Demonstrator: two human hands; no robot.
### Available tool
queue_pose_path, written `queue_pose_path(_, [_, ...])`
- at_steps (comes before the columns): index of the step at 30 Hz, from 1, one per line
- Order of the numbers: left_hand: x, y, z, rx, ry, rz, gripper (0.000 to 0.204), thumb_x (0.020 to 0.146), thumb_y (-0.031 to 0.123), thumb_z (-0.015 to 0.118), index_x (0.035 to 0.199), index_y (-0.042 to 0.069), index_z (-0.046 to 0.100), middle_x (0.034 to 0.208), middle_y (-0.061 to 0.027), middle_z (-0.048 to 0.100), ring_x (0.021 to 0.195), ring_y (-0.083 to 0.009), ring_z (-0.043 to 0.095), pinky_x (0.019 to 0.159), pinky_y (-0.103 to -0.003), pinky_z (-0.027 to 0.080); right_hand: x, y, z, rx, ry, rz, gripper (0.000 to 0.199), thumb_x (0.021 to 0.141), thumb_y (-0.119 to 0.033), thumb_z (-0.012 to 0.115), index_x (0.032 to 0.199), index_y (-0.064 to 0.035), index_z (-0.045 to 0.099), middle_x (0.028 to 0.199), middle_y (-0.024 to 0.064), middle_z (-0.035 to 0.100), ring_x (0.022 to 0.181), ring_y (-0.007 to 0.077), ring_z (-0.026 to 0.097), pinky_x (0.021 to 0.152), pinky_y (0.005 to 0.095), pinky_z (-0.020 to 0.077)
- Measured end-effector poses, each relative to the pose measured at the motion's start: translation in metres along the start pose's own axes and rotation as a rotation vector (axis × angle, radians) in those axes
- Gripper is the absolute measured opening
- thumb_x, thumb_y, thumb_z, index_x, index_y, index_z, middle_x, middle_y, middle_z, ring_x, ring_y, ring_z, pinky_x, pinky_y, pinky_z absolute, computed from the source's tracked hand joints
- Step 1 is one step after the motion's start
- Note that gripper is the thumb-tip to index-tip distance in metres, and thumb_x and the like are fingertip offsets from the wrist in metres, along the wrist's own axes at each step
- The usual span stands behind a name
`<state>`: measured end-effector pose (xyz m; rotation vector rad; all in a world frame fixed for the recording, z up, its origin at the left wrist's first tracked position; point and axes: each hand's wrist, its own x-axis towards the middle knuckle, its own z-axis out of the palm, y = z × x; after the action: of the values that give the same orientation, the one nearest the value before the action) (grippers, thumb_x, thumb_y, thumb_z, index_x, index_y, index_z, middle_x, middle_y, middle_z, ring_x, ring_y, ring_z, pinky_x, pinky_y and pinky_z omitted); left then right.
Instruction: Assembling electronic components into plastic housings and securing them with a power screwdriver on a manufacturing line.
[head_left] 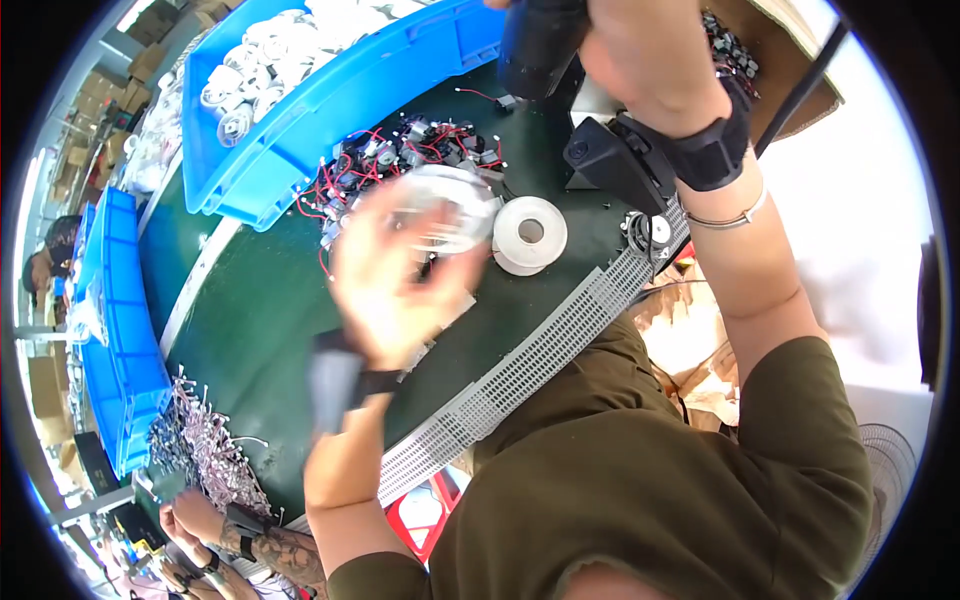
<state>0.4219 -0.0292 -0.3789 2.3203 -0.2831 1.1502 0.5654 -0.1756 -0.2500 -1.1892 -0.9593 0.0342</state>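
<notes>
My left hand (385, 275), smeared by motion, is closed around a white round plastic part (450, 208) over the green work surface (270, 300). My right hand (645, 55) is at the upper right, gripping a black cylindrical tool (541, 48); its working end is out of sight. A white spool-shaped part (530, 235) lies just right of my left hand. Beyond that hand spreads a pile of small motors (400, 155) with red and black wires. A small round black-and-silver part (648, 233) rests by the perforated metal strip (530, 355) along the near edge.
A large blue bin (330, 105) of white plastic parts stands at the back. Another blue bin (125, 330) is at far left, near a heap of wired parts (215, 450). A co-worker's hand (195, 515) is at lower left. A cardboard box (785, 75) sits at upper right.
</notes>
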Motion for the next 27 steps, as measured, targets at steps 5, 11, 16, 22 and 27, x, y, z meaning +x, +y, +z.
queue_pose_path(5, [-0.047,-0.144,-0.128,0.351,0.198,-0.461,0.027,0.077,0.011,0.072,0.101,0.002,0.063,0.096,-0.01,0.065,0.088,-0.0182,0.06,0.081,-0.03,0.046,-0.014,0.053,-0.019,-0.741,0.179,-0.632,0.027,0.079,-0.006,0.065,0.103,-0.0014,0.055,0.076,0.002,0.06,0.066,0.0091,0.054,0.059,0.0244,0.0427])
queue_pose_path(11, [-0.082,-0.192,-0.176,0.67,-0.12,-0.766,0.039,0.083,0.031,0.064,0.105,-0.001,0.06,0.096,-0.0181,0.063,0.084,-0.029,0.06,0.078,-0.033,0.046,-0.038,0.088,0.042,-0.96,-0.718,-0.231,0.014,0.08,-0.01,0.058,0.093,-0.0092,0.061,0.09,0.006,0.058,0.088,0.0252,0.057,0.072,0.0373,0.0477])
queue_pose_path(16, [-0.032,-0.177,-0.168,0.809,0.311,-0.475,0.05,0.081,0.033,0.068,0.11,-0.006,0.055,0.11,-0.0233,0.058,0.103,-0.0327,0.055,0.09,-0.038,0.042,-0.022,0.12,0.054,-1.019,-1.024,-0.05,0.01,0.076,-0.007,0.054,0.084,-0.0037,0.06,0.08,0.0126,0.059,0.076,0.032,0.061,0.066,0.0418,0.0495])
queue_pose_path(22, [0.059,-0.157,-0.123,0.561,0.12,-0.266,0.03,0.082,0.021,0.067,0.103,0.0,0.062,0.098,-0.0177,0.065,0.094,-0.0284,0.062,0.084,-0.034,0.046,-0.034,0.133,0.066,-1.05,-0.963,-0.252,0.009,0.071,-0.01,0.055,0.066,-0.0025,0.057,0.057,0.0144,0.057,0.058,0.0316,0.062,0.052,0.0404,0.0487])
queue_pose_path(27, [0.128,-0.197,-0.088,0.44,-0.423,-0.141,0.03,0.079,0.018,0.064,0.103,0.0,0.062,0.1,-0.0221,0.063,0.095,-0.0361,0.06,0.082,-0.037,0.048,-0.028,0.123,0.062,-1.051,-0.94,-0.116,0.012,0.068,-0.014,0.059,0.069,-0.0024,0.057,0.057,0.0137,0.057,0.061,0.0325,0.061,0.056,0.0436,0.0475])
